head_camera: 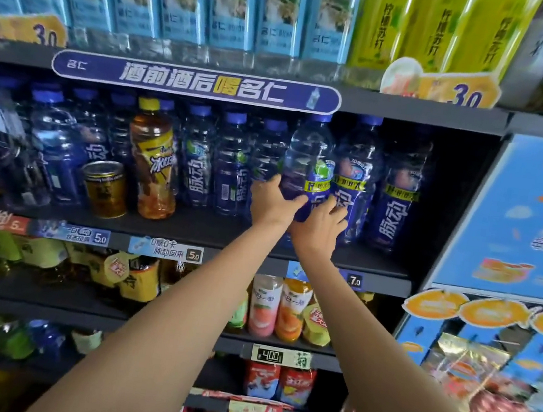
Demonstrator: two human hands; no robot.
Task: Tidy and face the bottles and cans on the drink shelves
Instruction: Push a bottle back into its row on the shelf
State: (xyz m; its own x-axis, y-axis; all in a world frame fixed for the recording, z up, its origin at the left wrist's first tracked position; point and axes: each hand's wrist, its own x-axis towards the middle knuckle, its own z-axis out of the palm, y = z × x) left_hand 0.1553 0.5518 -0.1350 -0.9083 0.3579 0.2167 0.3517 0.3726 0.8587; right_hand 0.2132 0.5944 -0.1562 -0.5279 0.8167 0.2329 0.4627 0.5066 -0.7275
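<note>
Both hands were on one blue bottle (308,162) on the second shelf (191,229), in the row's right part, at about one o'clock from the frame's centre. The left hand (272,202) gripped its lower left side, thumb lying across the front, while the right hand (321,224) curled its fingers round the lower right side. The bottle leaned slightly and its label sat turned partly to the right, so the step in hand looked to be facing this bottle. The next move probably called for a small twist to bring the label forward, then setting it upright in line with the blue bottles to its right (397,194). Those neighbours stood just beside it at three o'clock, leaving little room for the fingers. At nine o'clock, well apart, an amber tea bottle (155,159) and a gold can (105,189) stood among the blue row, seemingly out of place and likely needing sorting later. A banner strip (196,82) hung from the shelf above at twelve o'clock, close over the caps.
</note>
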